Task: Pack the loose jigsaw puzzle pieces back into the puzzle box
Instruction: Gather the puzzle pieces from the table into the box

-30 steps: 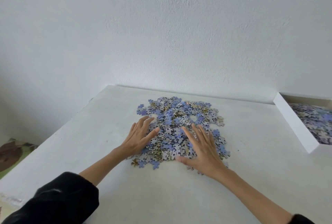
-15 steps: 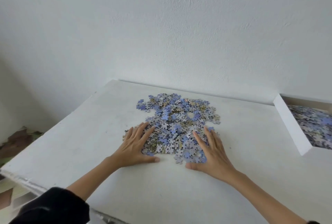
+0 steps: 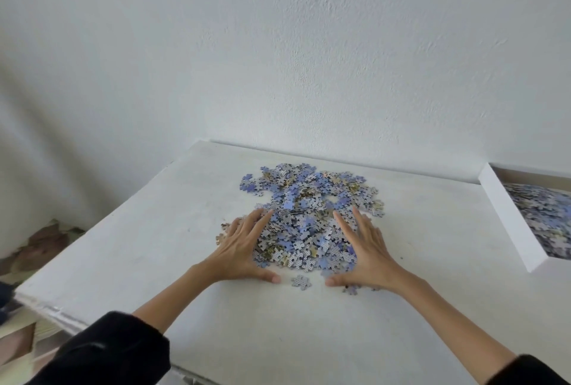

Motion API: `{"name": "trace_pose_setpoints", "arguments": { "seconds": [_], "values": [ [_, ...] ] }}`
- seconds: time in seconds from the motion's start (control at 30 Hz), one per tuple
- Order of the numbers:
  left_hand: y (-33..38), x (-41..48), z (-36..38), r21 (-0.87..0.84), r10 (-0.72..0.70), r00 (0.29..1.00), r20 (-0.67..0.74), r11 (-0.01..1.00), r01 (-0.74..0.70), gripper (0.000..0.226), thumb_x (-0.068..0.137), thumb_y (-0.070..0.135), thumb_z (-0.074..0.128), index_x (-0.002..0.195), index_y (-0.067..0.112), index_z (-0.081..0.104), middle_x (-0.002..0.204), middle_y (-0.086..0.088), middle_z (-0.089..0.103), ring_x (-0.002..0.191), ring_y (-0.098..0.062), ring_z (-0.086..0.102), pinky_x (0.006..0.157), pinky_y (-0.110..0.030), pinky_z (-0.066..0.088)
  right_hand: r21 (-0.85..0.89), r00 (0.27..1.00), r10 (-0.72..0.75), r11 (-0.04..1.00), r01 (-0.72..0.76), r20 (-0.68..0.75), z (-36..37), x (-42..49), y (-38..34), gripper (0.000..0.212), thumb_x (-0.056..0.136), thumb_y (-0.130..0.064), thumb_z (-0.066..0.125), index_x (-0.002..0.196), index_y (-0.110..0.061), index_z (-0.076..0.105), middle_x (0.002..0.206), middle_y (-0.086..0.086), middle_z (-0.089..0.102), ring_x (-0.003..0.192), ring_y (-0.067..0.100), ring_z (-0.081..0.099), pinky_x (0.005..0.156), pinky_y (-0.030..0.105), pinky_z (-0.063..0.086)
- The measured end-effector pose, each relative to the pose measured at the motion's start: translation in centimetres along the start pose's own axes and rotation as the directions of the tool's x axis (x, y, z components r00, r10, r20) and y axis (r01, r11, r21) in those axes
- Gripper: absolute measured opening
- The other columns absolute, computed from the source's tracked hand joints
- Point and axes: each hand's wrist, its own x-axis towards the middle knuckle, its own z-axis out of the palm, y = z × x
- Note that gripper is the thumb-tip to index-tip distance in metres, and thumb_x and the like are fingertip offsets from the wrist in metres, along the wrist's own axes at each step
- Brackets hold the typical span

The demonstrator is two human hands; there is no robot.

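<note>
The head view looks down on a white desk (image 3: 309,338) set against a pale wall (image 3: 309,60). A heap of loose puzzle pieces (image 3: 309,214), blue, grey and tan, lies in the middle of the desk.

The left hand (image 3: 244,248) lies flat at the heap's near left side. The right hand (image 3: 364,248) mirrors it at the near right side. Both hands hold nothing: the fingers are straight and together and angle inward, and the thumbs point toward each other along the near edge. Placed this way they seem to act as two walls, corralling the spread into a tighter mound that can be scooped up.

One stray piece (image 3: 300,281) sits on the desk between the two thumbs, outside the heap. A few more peek out from under the right palm and beside the left fingers.

The puzzle box (image 3: 506,217) stands open at the desk's right edge, well apart from the heap. It already holds a layer of pieces (image 3: 547,214), so the packing looks partly done, with this heap left to move. Dark sleeves (image 3: 102,350) cover both forearms low in the view.
</note>
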Motion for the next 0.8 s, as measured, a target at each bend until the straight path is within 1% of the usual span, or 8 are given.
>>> {"name": "trace_pose_setpoints", "arguments": {
  "seconds": [0.07,0.17,0.3,0.43,0.53,0.6,0.7,0.8],
  "values": [
    [-0.3,0.9,-0.1,-0.031,0.029,1.0,0.002,0.999,-0.029,0.129,0.045,0.097,0.037,0.144,0.036,-0.018,0.156,0.004,-0.007,0.144,-0.016,0.0,0.117,-0.048,0.001,-0.005,1.0,-0.014,1.0,0.014,0.005,-0.4,1.2,0.1,0.131,0.03,-0.098,0.032,0.13,-0.046,-0.035,0.138,-0.001,-0.047,0.132,0.025,-0.034,0.11,0.057,-0.008],
    [-0.8,1.8,-0.1,-0.028,0.052,0.999,0.013,0.998,-0.051,0.13,0.044,0.097,0.04,0.143,0.037,-0.021,0.156,0.004,-0.006,0.144,-0.015,0.001,0.116,-0.048,0.005,-0.001,0.997,-0.05,0.999,0.05,0.058,-1.1,2.7,0.1,0.134,0.027,-0.098,0.034,0.13,-0.048,-0.033,0.138,-0.002,-0.047,0.131,0.027,-0.035,0.108,0.057,-0.011],
    [-0.7,2.1,-0.2,0.008,0.085,0.996,0.005,0.996,-0.085,0.129,0.045,0.097,0.037,0.143,0.037,-0.022,0.156,0.006,-0.002,0.141,-0.01,0.005,0.114,-0.036,0.004,-0.034,0.987,-0.093,0.995,0.098,0.127,-1.7,4.5,-0.2,0.132,0.025,-0.098,0.037,0.127,-0.052,-0.033,0.137,-0.006,-0.047,0.131,0.026,-0.036,0.108,0.061,-0.01],
    [-0.9,2.2,0.0,0.023,0.107,0.993,-0.04,0.994,-0.106,0.124,0.048,0.094,0.039,0.145,0.036,-0.013,0.15,0.004,0.015,0.13,-0.004,0.009,0.11,-0.029,0.003,-0.074,0.973,-0.143,0.985,0.159,0.178,-2.2,5.9,-0.6,0.124,0.029,-0.094,0.04,0.125,-0.058,-0.03,0.138,-0.011,-0.045,0.131,0.023,-0.036,0.106,0.059,-0.013],
    [-1.1,2.5,0.2,-0.011,0.109,0.991,-0.077,0.994,-0.11,0.115,0.05,0.093,0.04,0.146,0.037,0.012,0.142,0.004,0.027,0.126,-0.006,0.019,0.109,-0.034,0.012,-0.128,0.963,-0.205,0.965,0.228,0.172,-2.6,6.5,-1.0,0.118,0.036,-0.09,0.041,0.135,-0.055,-0.013,0.148,-0.012,-0.024,0.138,0.021,-0.02,0.108,0.055,-0.005],
    [-1.2,2.7,0.2,-0.046,0.113,0.987,-0.115,0.992,-0.119,0.102,0.052,0.092,0.043,0.138,0.039,0.029,0.134,0.007,0.034,0.123,-0.008,0.028,0.106,-0.036,0.019,-0.14,0.962,-0.221,0.96,0.244,0.161,-2.8,6.7,-1.4,0.113,0.038,-0.087,0.043,0.138,-0.052,0.004,0.147,-0.011,-0.005,0.138,0.02,-0.006,0.11,0.053,0.003],
    [-1.3,3.0,0.3,-0.058,0.13,0.983,-0.13,0.989,-0.139,0.09,0.053,0.091,0.045,0.128,0.041,0.038,0.13,0.008,0.037,0.12,-0.011,0.034,0.1,-0.037,0.025,-0.108,0.959,-0.26,0.956,0.272,0.113,-2.7,6.8,-1.4,0.104,0.041,-0.085,0.051,0.134,-0.048,0.025,0.14,-0.01,0.014,0.131,0.014,0.009,0.108,0.044,0.01],
    [-1.3,3.0,0.2,-0.051,0.143,0.982,-0.12,0.987,-0.15,0.082,0.054,0.088,0.049,0.122,0.043,0.039,0.141,0.008,0.032,0.127,-0.014,0.032,0.1,-0.04,0.029,-0.045,0.961,-0.276,0.96,0.277,0.026,-1.9,6.7,-1.0,0.083,0.05,-0.079,0.049,0.122,-0.041,0.041,0.133,-0.009,0.028,0.124,0.014,0.021,0.105,0.041,0.023]
  ]
}}
